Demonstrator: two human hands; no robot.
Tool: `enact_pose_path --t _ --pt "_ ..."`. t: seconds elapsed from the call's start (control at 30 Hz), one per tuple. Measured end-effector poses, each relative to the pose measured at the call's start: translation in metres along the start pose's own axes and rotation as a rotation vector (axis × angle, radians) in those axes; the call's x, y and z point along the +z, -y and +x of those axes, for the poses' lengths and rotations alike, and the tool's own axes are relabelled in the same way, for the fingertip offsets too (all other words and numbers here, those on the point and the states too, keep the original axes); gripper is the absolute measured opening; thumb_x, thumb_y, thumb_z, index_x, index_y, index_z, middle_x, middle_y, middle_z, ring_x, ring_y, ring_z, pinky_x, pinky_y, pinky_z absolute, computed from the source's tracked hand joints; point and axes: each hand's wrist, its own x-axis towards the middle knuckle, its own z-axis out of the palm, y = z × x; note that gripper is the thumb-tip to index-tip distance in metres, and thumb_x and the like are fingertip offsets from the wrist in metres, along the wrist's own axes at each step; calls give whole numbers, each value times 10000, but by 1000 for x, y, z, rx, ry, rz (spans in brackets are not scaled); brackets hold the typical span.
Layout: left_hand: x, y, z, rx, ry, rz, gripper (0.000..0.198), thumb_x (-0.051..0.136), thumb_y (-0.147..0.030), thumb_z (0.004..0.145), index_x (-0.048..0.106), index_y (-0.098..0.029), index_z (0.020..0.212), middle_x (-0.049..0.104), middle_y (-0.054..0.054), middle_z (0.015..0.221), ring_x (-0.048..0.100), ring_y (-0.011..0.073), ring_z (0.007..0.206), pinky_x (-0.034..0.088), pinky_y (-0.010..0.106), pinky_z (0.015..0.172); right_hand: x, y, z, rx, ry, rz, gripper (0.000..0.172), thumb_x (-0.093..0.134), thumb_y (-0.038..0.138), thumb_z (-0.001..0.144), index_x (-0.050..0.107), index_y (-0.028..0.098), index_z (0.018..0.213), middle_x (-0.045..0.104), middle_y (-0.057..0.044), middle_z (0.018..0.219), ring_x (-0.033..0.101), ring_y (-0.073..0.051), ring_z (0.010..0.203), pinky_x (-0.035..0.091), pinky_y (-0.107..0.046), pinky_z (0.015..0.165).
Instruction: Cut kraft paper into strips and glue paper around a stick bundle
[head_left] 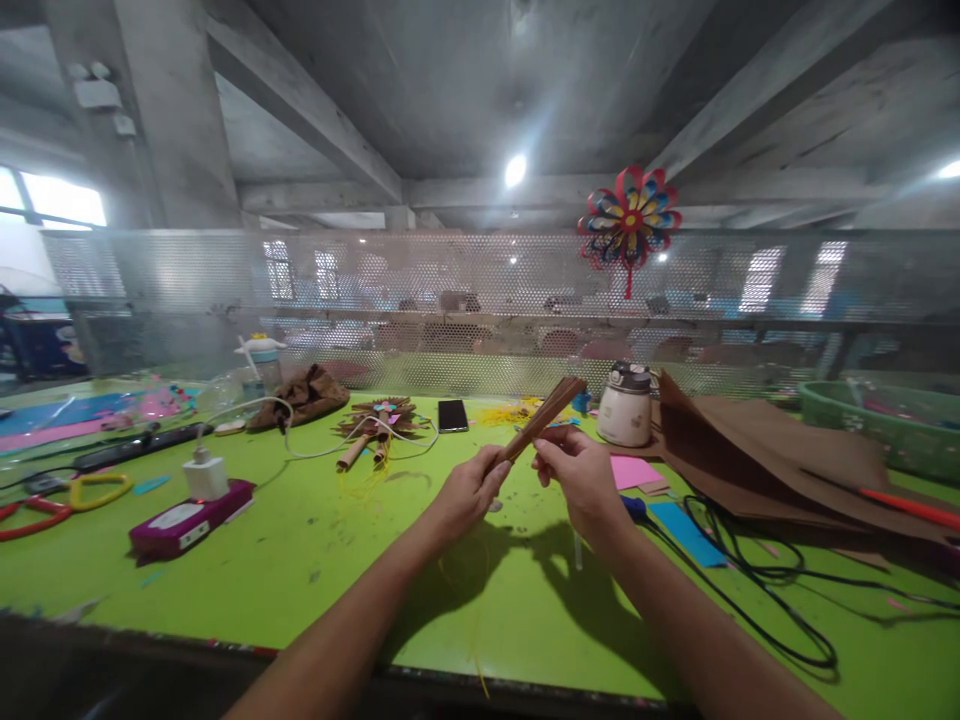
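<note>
A narrow bundle of pleated brown paper [546,415] slants up and away over the middle of the green table. My left hand [471,492] is closed around its lower end, thumb on top. My right hand [583,478] is at the bundle's right side, its thumb and fingers pinched at a brown paper edge there; its fingertips are partly hidden. Beyond the hands lies a brown paper figure [382,418] with rolled paper tubes [352,453] and coloured scraps. Yellow paper strands [510,412] are scattered behind the bundle.
A black phone [452,416] lies at the back. To the right are a cream bottle [625,410], brown paper sheets [750,460], a blue strip [686,533], black cable [750,620] and a green basket [885,430]. A purple power strip [191,520] and yellow-handled scissors [101,491] lie left.
</note>
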Motion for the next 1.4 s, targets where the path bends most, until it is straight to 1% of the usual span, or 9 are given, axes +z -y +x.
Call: enact_pose_path --t 0.13,0.23,0.3,0.4,0.6,0.83,1.03,1.17,1.4 --pt "-2 1 0 3 -22 54 331 385 -426 929 531 -173 1084 453 -36 672 470 116 603 440 256 588 2 4 -2 21 -31 86 219 726 250 562 555 168 670 596 18 581 535 -109 491 390 -213 401" --pt "-4 4 1 3 -2 97 303 376 -423 931 521 -172 1019 468 -39 648 461 115 578 409 247 571 0 8 -1 57 -10 214 217 709 230 562 533 169 672 654 -19 666 537 -95 509 383 -199 420" --pt "-6 5 2 21 3 132 290 378 -418 931 523 -174 989 479 -35 644 458 117 576 387 245 566 -5 10 2 99 24 311 207 703 209 570 531 169 678 668 -29 659 520 -84 488 356 -185 411" --pt "-9 5 3 49 -4 173 280 388 -404 926 540 -178 992 489 -26 656 463 129 598 373 250 571 -12 15 7 133 48 378 197 701 190 585 548 173 708 646 -1 612 490 -74 457 326 -175 394" --pt "-10 8 5 24 -11 187 290 374 -410 930 541 -179 985 481 -26 637 464 138 591 373 257 568 -22 26 17 160 54 391 194 737 197 585 587 172 705 604 17 632 534 -79 538 396 -173 431" --pt "-11 4 5 -2 -2 207 262 371 -402 927 522 -188 915 481 -28 634 471 143 597 368 256 571 -29 26 23 75 -8 315 244 789 248 572 609 163 714 608 14 607 505 -73 476 370 -181 389" --pt "-11 3 4 24 20 248 270 375 -401 927 529 -183 889 491 -21 659 475 145 610 356 261 587 -23 26 22 -144 -185 178 280 789 322 568 609 146 691 621 14 577 489 -63 419 322 -174 361" --pt "-10 5 4 56 0 277 267 372 -401 932 535 -190 932 514 -16 690 486 148 629 358 267 608 -20 28 20 -189 -280 118 259 767 321 578 600 153 681 625 14 577 502 -76 412 326 -187 355" --pt "-11 6 5 32 -28 247 245 382 -384 921 535 -193 905 497 -22 645 476 151 615 348 261 585 -27 34 21 -16 -77 313 195 757 246 549 625 150 656 639 -14 601 507 -78 464 355 -191 398"
